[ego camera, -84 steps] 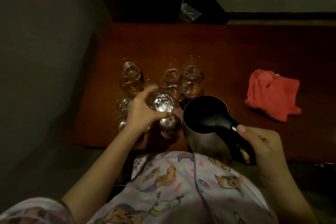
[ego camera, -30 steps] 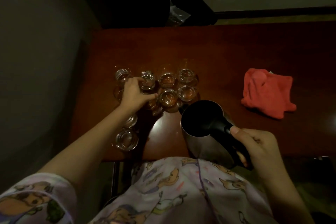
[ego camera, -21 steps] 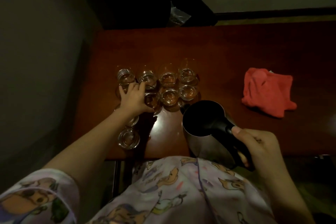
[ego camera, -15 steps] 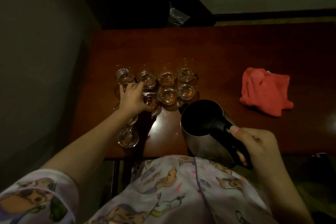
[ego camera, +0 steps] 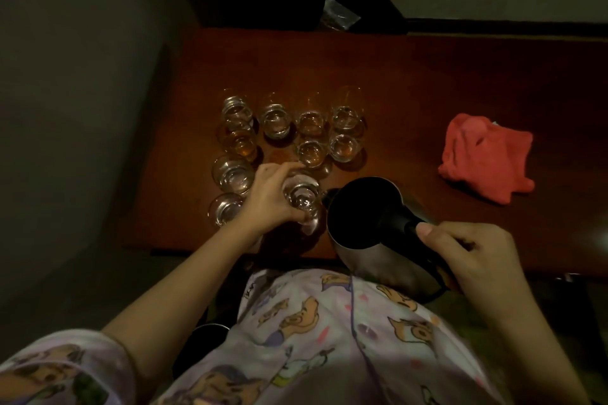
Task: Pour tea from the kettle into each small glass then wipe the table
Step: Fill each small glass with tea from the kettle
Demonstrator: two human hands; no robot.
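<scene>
Steel kettle (ego camera: 368, 223) (base hidden) beside gripped glass (ego camera: 301, 199).

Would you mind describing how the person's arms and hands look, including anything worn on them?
Both forearms are bare and the left hand and right hand wear no gloves; no rings or watch show. A short, loose sleeve covers the left upper arm: pale lilac fabric printed with cartoon animal figures in orange, green and purple, matching the garment over the torso. The right sleeve is out of view.
</scene>
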